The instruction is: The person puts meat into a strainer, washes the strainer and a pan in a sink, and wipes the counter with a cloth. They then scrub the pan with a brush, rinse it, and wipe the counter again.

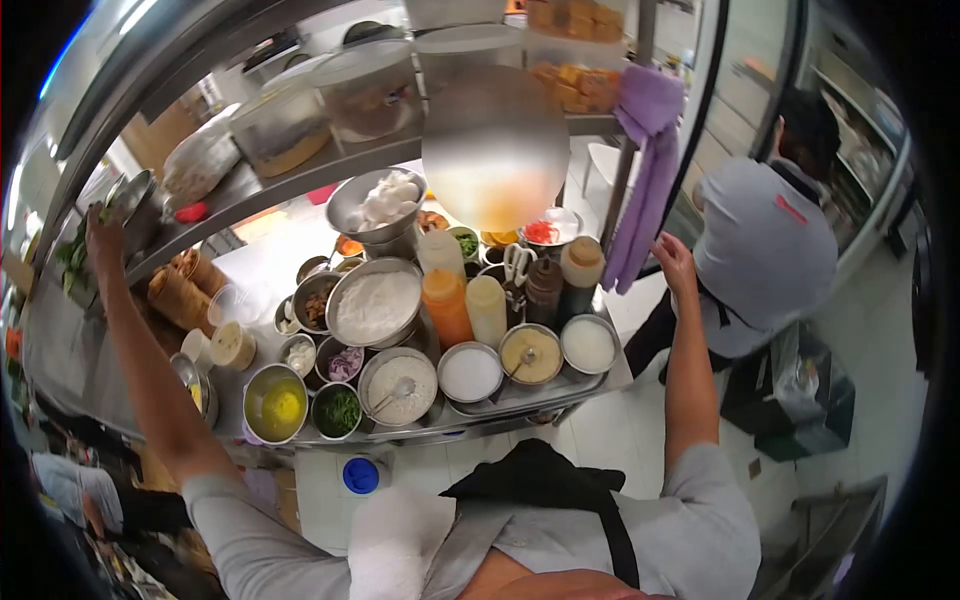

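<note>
My left hand (104, 240) is raised at the far left, beside metal bowls (138, 200) at the shelf's end and some green leaves (74, 262). Its fingers are small and dark there, so I cannot make out whether they grip anything. On the other side, my right hand (676, 264) is lifted near the hanging purple cloth (640, 170), its fingers loosely bent and apart with nothing visible in them. Between my arms stand a bowl of white powder (376, 302), an orange squeeze bottle (445, 308) and a bowl of yellow liquid (284, 404).
Lidded plastic tubs (365, 90) line the upper shelf (390, 150). Along the counter's front edge are containers of chopped greens (336, 410), flour-like powder (398, 385) and white grains (588, 344). A co-worker (765, 230) stands at the right, back turned, near a dark bin (790, 395).
</note>
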